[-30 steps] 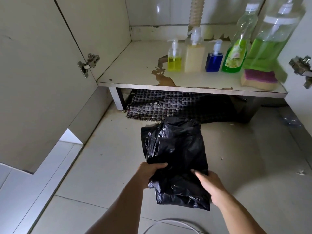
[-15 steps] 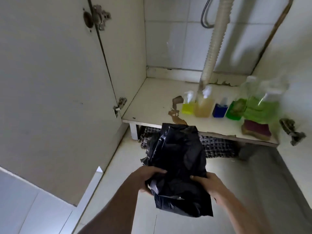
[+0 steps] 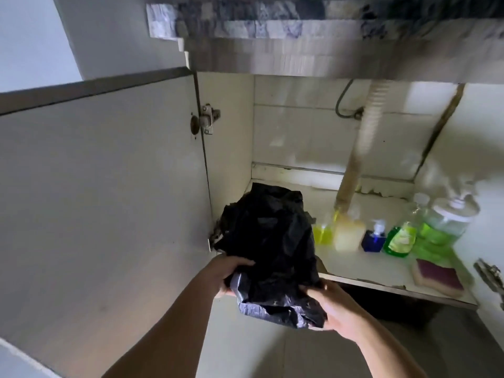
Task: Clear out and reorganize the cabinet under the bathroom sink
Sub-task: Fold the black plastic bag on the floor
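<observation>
A crumpled black plastic bag (image 3: 270, 249) hangs in front of the left part of the open cabinet. My left hand (image 3: 227, 272) grips its lower left side and my right hand (image 3: 331, 309) grips its lower right edge. The bag's top reaches over the cabinet shelf (image 3: 362, 268). On the shelf stand a yellow pump bottle (image 3: 323, 234), a pale amber bottle (image 3: 349, 236), a blue pump bottle (image 3: 373, 240), a green squeeze bottle (image 3: 399, 238) and a large green pump bottle (image 3: 443, 227). A purple-topped sponge (image 3: 439, 278) lies near the shelf's front right corner.
The left cabinet door (image 3: 103, 203) stands open beside my left arm. A corrugated drain hose (image 3: 360, 148) drops to the shelf behind the bottles. The stone counter edge (image 3: 300, 39) overhangs the cabinet. A right door hinge (image 3: 489, 276) juts out at the right edge.
Both hands have lifted the black bag from low over the floor up and forward to the left part of the shelf. The view has tilted upward, showing the counter.
</observation>
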### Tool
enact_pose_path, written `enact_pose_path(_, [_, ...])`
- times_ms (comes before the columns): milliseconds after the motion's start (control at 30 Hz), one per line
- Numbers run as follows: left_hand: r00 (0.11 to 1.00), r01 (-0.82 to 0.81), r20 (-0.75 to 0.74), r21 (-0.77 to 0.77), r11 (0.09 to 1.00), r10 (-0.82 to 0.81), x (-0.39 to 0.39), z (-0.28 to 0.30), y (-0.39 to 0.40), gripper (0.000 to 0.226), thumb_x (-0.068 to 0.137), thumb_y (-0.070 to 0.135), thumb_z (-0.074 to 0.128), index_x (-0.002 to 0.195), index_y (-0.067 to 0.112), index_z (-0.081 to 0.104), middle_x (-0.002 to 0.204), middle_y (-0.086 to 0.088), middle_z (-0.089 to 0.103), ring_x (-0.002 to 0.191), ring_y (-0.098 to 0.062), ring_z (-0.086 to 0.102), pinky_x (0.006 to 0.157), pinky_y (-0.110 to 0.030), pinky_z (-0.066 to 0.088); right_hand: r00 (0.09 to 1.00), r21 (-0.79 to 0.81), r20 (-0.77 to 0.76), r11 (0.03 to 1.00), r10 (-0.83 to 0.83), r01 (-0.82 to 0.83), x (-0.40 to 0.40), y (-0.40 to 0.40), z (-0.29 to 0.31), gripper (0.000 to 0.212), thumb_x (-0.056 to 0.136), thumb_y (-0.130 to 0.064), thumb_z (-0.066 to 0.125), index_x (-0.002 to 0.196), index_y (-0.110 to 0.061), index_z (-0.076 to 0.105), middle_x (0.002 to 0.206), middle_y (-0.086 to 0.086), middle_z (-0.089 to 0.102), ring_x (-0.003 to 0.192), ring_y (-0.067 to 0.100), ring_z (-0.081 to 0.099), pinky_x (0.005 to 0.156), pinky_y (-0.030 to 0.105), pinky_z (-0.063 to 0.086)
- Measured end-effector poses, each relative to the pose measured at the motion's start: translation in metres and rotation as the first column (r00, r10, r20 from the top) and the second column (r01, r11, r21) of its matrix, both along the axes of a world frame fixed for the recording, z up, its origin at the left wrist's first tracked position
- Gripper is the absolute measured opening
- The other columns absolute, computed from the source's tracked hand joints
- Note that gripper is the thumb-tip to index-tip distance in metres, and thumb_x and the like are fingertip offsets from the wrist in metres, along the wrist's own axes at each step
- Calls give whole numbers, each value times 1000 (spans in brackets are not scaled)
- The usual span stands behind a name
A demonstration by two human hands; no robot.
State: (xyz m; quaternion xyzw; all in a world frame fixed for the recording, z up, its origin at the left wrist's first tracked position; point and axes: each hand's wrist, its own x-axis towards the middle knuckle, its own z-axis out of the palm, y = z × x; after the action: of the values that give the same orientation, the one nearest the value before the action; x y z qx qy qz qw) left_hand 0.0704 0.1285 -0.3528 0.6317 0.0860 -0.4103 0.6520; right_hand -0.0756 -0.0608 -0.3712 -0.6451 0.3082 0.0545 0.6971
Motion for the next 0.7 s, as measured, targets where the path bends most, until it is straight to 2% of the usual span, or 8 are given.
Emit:
enact_pose_path(133, [992,-87,86,-27,996,89,36,3,-32,45,76,-4,71,119,-5,59,94,-19,69,73,-27,68,67,-37,58,983,-1,4,983,-186,186,49,-12,-4,26,88,-7,59,108,-25,57,97,9,69,70,25,69,54,37,57])
enact_pose_path(200, [978,-131,153,-57,990,139,61,6,-48,47,75,0,75,119,-4,61,100,-18,69,80,-28,68,73,-38,57,958,-44,37,957,-286,287,80,-18,-4,19,88,-5,58,101,-19,58,92,11,67,67,25,66,51,36,56])
enact_pose_path(267, [949,-183,249,-67,981,194,89,7,-60,61,65,15,85,120,2,61,107,-15,70,92,-29,69,86,-44,56,940,-127,78,932,-333,340,111,-26,-9,17,86,-5,60,97,-18,60,89,10,67,73,28,65,63,44,59])
enact_pose_path(333, [924,-195,325,-57,979,203,113,7,-69,74,59,33,88,123,11,59,111,-10,70,99,-28,68,90,-46,55,928,-213,119,903,-354,372,139,-32,-14,19,84,-6,61,100,-17,62,87,9,68,78,28,64,70,43,56])
enact_pose_path(433, [853,-240,498,110,964,155,128,-6,-79,78,70,51,77,134,20,46,127,-7,60,114,-30,58,99,-44,48,930,-287,104,884,-354,369,173,-44,-25,27,82,-13,62,108,-16,59,93,9,67,87,32,64,77,47,55])
enact_pose_path(533, [766,-242,643,271,932,12,123,-29,-84,80,81,44,69,145,15,31,140,-8,48,127,-28,48,103,-34,40,946,-383,17,872,-323,305,184,-48,-34,38,86,-19,62,121,-11,47,101,14,61,86,30,57,66,31,45])
enact_pose_path(633, [764,-215,642,353,911,-69,118,-47,-85,75,87,37,63,148,18,24,141,-10,47,126,-28,48,102,-34,40,968,-512,1,832,-249,215,183,-47,-44,50,86,-22,63,126,-4,41,118,22,59,105,38,57,74,32,42])
enact_pose_path(700, [763,-227,639,413,882,-102,115,-46,-83,70,89,32,60,147,15,24,140,-11,48,126,-30,49,103,-35,41,981,-593,1,790,-194,157,179,-47,-45,54,86,-23,63,129,-2,37,122,25,55,111,40,54,80,36,43])
